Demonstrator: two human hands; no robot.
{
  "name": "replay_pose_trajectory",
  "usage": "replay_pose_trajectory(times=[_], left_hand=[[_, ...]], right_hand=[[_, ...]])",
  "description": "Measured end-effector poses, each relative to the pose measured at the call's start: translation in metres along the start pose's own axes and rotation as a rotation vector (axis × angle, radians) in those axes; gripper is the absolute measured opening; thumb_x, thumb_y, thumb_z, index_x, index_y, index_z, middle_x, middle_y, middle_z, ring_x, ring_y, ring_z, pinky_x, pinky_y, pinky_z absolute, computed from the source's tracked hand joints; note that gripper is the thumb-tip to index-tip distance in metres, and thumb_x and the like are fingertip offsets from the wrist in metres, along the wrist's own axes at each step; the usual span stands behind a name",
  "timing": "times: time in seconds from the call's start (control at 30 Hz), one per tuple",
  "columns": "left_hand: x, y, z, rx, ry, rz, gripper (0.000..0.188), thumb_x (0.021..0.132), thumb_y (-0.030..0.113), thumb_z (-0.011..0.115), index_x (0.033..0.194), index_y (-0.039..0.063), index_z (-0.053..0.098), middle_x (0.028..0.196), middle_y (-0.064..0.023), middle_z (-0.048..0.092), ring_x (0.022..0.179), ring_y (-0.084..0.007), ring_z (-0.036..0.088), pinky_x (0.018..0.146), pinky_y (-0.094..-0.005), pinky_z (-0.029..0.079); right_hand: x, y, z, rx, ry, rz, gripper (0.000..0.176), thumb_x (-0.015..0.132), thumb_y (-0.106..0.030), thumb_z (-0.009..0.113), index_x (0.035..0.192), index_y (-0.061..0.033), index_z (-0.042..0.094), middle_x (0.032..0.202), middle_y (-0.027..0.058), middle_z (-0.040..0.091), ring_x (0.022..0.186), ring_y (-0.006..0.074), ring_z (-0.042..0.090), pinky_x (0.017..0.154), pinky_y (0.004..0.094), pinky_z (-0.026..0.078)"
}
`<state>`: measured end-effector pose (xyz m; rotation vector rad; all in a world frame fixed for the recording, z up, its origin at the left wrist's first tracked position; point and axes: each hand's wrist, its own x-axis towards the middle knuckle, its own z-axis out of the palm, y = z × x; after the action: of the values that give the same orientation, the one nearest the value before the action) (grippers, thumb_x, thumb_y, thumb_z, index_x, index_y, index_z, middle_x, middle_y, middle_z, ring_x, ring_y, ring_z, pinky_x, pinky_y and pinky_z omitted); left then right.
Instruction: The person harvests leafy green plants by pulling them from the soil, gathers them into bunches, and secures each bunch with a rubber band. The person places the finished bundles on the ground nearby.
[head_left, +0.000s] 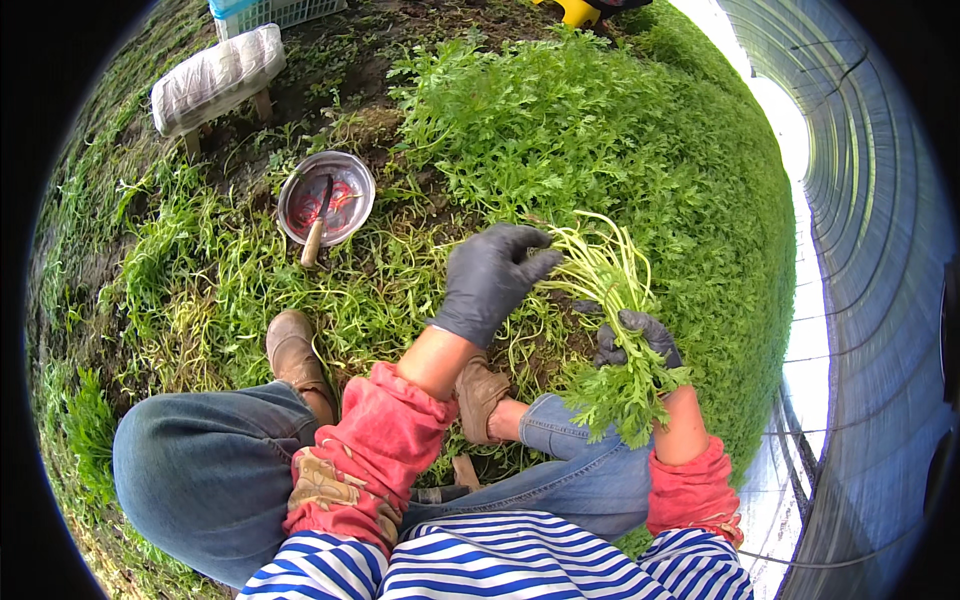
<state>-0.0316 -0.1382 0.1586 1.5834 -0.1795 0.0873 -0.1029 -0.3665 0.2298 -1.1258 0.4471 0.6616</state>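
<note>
My right hand (645, 337), in a dark glove, is closed around a bunch of leafy greens (611, 285) that look like edible chrysanthemum. Pale stems fan out upward from the grip, and the leaves hang down over my wrist. My left hand (487, 281), also gloved, is at the stem ends with its thumb and fingers bent. Whether it pinches a stem cannot be told. A metal bowl (360, 214) on the ground to the left contains red rubber bands (304, 212). Across its rim leans a knife (315, 234), its wooden handle pointing toward me.
Dense standing greens (600, 142) grow ahead and to the right. Cut stems and leaves (225, 292) litter the soil at left. Farther off are a plastic-wrapped low stool (217, 79), a plastic crate (281, 15) and a yellow object (576, 11). Greenhouse sheeting (885, 247) curves along the right.
</note>
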Motion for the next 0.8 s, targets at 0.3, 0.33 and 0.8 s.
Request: replay_pose_trajectory(times=[0.3,0.33,0.8], left_hand=[[-0.012,0.007,0.018,0.286,-0.314,0.170,0.023,0.071,0.028,0.074,0.088,0.013,0.071,0.077,-0.0091,0.066,0.069,-0.0269,0.064,0.062,-0.0369,0.050],[-0.010,0.002,0.019,0.291,-0.333,0.166,0.020,0.072,0.026,0.073,0.087,0.013,0.071,0.078,-0.0084,0.067,0.068,-0.0268,0.064,0.063,-0.0355,0.050],[0.016,-0.083,-0.046,0.385,-0.034,-0.391,0.029,0.079,0.036,0.066,0.085,0.008,0.070,0.074,-0.0116,0.067,0.067,-0.0269,0.065,0.064,-0.0369,0.050]], right_hand=[[-0.003,0.007,0.030,-0.175,0.161,0.059,0.034,0.079,-0.014,0.068,0.108,0.0008,0.059,0.083,0.0066,0.065,0.065,0.0148,0.064,0.057,0.0279,0.055],[-0.003,0.006,0.027,-0.152,0.141,0.085,0.034,0.079,-0.015,0.068,0.108,0.0006,0.059,0.082,0.0063,0.065,0.065,0.0147,0.064,0.056,0.0275,0.055],[-0.007,0.002,-0.012,-0.233,0.185,0.019,0.035,0.082,-0.029,0.063,0.096,0.0034,0.060,0.085,0.0132,0.062,0.074,0.0248,0.062,0.072,0.0372,0.053]])
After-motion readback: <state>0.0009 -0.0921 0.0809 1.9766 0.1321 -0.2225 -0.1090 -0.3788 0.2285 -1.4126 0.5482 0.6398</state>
